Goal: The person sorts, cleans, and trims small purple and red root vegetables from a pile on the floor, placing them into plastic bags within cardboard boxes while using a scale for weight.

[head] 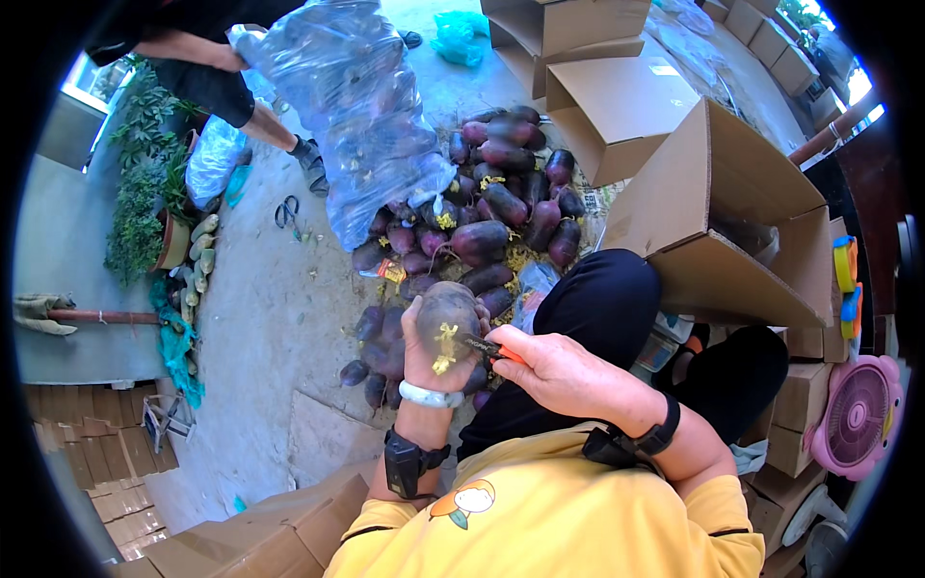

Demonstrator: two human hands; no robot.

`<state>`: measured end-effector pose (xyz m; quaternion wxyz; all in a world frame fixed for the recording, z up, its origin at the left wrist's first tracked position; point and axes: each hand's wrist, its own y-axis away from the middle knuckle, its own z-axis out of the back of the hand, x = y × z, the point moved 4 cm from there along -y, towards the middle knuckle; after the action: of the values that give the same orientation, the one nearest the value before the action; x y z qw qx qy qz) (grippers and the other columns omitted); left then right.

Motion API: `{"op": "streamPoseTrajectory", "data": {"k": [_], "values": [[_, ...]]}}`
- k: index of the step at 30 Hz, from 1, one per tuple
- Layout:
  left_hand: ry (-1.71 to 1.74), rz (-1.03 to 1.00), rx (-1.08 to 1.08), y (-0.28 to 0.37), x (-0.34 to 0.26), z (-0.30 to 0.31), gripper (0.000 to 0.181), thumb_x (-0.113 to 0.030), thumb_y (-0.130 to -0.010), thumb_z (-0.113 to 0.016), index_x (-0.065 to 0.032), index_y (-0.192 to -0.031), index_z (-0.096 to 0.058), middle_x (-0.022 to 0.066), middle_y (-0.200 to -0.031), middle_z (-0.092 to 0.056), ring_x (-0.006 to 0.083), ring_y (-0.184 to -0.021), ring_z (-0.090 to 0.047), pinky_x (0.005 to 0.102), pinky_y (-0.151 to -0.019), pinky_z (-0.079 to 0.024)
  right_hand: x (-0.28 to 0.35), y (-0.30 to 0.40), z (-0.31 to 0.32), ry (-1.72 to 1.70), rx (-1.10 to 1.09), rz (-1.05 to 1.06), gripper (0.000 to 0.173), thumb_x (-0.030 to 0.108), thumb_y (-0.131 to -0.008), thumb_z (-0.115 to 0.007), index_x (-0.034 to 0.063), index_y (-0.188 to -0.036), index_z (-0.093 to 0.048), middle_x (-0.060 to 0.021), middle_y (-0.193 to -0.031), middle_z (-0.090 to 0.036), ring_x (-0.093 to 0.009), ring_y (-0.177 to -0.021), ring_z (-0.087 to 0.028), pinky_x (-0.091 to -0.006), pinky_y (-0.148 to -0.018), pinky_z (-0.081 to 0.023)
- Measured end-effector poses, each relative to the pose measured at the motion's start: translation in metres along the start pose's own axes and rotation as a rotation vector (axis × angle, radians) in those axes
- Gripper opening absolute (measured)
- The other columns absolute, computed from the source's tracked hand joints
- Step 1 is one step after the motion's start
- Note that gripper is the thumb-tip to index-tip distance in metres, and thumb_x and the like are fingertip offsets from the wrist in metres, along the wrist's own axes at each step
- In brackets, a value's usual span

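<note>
My left hand (419, 370) holds up a large purple radish (446, 307) from below, its cut end with yellow leaf stubs (444, 348) turned towards me. In my right hand (560, 370) is a small knife (485, 347) with an orange handle and a dark, lettered blade. The blade's tip touches or nearly touches the radish beside the stubs. Beyond both hands lies a heap of purple radishes (478, 242) with yellow leaf scraps among them. Smaller ones (373, 355) lie on the floor past my left wrist.
A person (206, 54) at the upper left grips a clear plastic sack (354, 123) of radishes over the heap. Open cardboard cartons (759, 282) stand to the right, near a pink fan (858, 415). Scissors (287, 211) lie on the concrete floor. A carton (289, 531) is at lower left.
</note>
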<state>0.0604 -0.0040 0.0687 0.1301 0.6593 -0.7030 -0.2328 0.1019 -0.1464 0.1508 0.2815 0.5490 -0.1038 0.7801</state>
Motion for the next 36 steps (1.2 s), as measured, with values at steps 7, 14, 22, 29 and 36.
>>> {"op": "streamPoseTrajectory", "data": {"k": [7, 14, 22, 29, 36], "values": [[-0.041, -0.316, 0.171, -0.008, -0.006, 0.006, 0.050, -0.047, -0.087, -0.054, -0.0050, -0.112, -0.055, 0.0138, -0.106, -0.061, 0.0294, -0.098, -0.058, 0.0410, -0.089, -0.049, -0.010, -0.005, -0.022, -0.624, 0.160, -0.300, 0.015, 0.019, -0.098, -0.043, 0.0072, -0.108, -0.043, -0.0066, -0.063, -0.051, -0.017, -0.046, -0.051, -0.0292, -0.043, -0.041], [-0.100, -0.500, 0.014, -0.014, -0.008, -0.003, 0.048, -0.053, -0.087, -0.051, -0.0080, -0.106, -0.056, 0.0078, -0.096, -0.064, 0.0239, -0.089, -0.061, 0.0392, -0.083, -0.051, -0.009, -0.011, -0.051, -1.111, 0.051, -0.312, 0.018, 0.026, -0.101, -0.037, 0.0117, -0.111, -0.038, -0.0028, -0.064, -0.047, -0.011, -0.044, -0.046, -0.0233, -0.042, -0.039], [-0.541, -1.023, -0.261, -0.013, -0.035, 0.020, 0.056, -0.027, -0.085, -0.054, -0.0084, -0.131, -0.027, 0.0106, -0.123, -0.043, 0.0234, -0.107, -0.050, 0.0398, -0.091, -0.045, 0.004, -0.018, -0.058, -1.699, 0.018, -0.419, 0.021, 0.034, -0.100, -0.039, 0.0154, -0.109, -0.041, -0.0028, -0.072, -0.048, -0.013, -0.052, -0.045, -0.0303, -0.050, -0.041], [-0.274, -0.892, -0.186, -0.007, -0.059, 0.027, 0.043, -0.028, -0.088, -0.058, -0.0086, -0.124, -0.042, 0.0060, -0.115, -0.054, 0.0224, -0.104, -0.055, 0.0414, -0.090, -0.047, -0.020, -0.027, -0.026, -1.383, -0.123, -0.416, 0.022, 0.030, -0.099, -0.042, 0.0116, -0.112, -0.042, -0.0026, -0.069, -0.049, -0.012, -0.048, -0.047, -0.0283, -0.043, -0.042], [-0.168, -0.516, -0.057, -0.022, -0.035, 0.034, 0.036, -0.040, -0.088, -0.061, -0.0128, -0.111, -0.058, 0.0025, -0.108, -0.064, 0.0225, -0.099, -0.060, 0.0422, -0.089, -0.048, -0.037, -0.025, -0.025, -0.904, -0.018, -0.374, 0.016, 0.022, -0.097, -0.044, 0.0097, -0.107, -0.042, -0.0015, -0.066, -0.048, -0.009, -0.040, -0.044, -0.0239, -0.036, -0.038]]}}
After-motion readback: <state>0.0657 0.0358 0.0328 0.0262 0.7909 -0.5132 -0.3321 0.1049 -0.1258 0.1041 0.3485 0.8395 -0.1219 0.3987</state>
